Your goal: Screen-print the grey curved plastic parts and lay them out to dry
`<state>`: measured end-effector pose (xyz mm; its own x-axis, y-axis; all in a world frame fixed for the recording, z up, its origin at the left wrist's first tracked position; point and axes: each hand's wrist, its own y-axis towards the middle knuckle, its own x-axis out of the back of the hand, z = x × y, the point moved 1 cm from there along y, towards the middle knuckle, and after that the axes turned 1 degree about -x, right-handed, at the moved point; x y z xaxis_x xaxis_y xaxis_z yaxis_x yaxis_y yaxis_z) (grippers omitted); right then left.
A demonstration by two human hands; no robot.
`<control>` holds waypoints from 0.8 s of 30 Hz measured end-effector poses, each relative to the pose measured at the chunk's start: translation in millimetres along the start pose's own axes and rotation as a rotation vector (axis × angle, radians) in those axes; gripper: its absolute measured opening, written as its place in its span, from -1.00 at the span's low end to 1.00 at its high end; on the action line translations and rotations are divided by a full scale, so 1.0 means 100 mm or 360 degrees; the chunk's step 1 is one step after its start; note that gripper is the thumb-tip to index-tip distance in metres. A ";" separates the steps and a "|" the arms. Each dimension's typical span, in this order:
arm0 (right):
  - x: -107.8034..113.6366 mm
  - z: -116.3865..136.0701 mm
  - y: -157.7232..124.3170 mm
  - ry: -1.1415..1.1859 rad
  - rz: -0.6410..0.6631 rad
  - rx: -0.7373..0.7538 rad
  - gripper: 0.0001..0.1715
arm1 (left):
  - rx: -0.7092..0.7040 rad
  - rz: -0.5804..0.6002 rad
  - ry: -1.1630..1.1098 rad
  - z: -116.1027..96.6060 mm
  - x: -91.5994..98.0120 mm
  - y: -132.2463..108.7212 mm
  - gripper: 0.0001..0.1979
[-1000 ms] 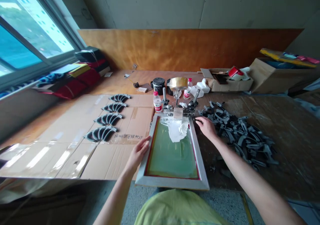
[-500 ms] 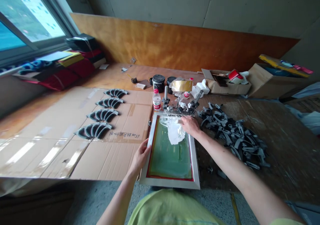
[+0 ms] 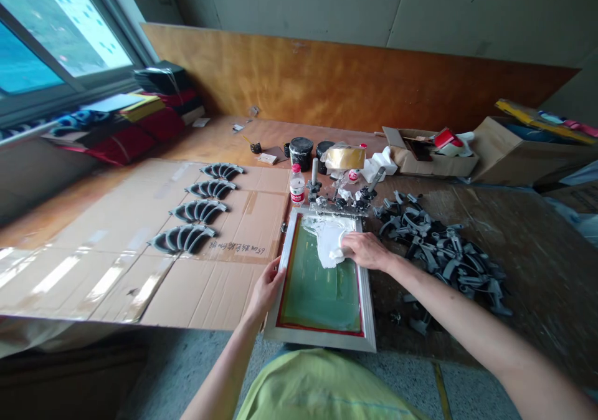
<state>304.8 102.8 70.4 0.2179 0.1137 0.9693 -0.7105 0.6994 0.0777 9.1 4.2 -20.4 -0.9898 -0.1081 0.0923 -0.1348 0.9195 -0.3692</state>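
Observation:
A screen-printing frame [image 3: 369,320] with green mesh and a metal rim lies on the bench before me, white ink [image 3: 327,236] spread over its far end. My left hand [image 3: 266,289] grips the frame's left rim, fingers curled over the edge. My right hand [image 3: 367,250] rests on the mesh at the white ink, fingers closed on a pale scraper whose shape is mostly hidden under the hand.
A pile of dark grey plastic parts [image 3: 443,255] lies right of the frame. Rows of curved grey parts [image 3: 199,210] sit on flattened cardboard [image 3: 116,252] at left. Ink tubs [image 3: 301,152], a small bottle [image 3: 296,190], a tape roll [image 3: 346,157] and cardboard boxes [image 3: 514,149] stand behind.
My right hand left the grey parts pile, crossed onto the frame's far end, then drew back toward me over the white ink. My left hand stayed on the left rim.

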 end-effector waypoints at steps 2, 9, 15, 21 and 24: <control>-0.10 0.02 0.04 -0.0051 -0.0167 -0.0084 -0.78 | -0.0008 -0.0017 -0.0011 -0.01 0.00 0.00 -0.22; -0.25 0.09 -0.15 0.0045 -0.0198 0.0030 -0.80 | 0.0041 -0.0036 -0.0102 -0.10 -0.02 -0.05 -0.18; 0.17 -0.23 0.55 0.0146 -0.0311 -0.0452 -0.29 | 0.0048 0.0075 -0.0110 -0.46 0.08 -0.16 -0.08; 0.43 -0.71 0.37 -0.0003 -0.0745 -0.0858 -0.37 | -0.0114 0.0105 -0.0154 -1.21 0.20 -0.21 -0.33; 0.20 -0.83 -0.07 0.0064 -0.0888 -0.1092 -0.55 | -0.0475 0.0045 -0.0312 -1.61 0.12 -0.07 -0.35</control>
<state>369.1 158.8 70.1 0.4455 -0.3551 0.8218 0.0616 0.9280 0.3675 5.1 57.6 132.5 -0.9867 -0.1251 -0.1038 -0.1171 0.9899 -0.0803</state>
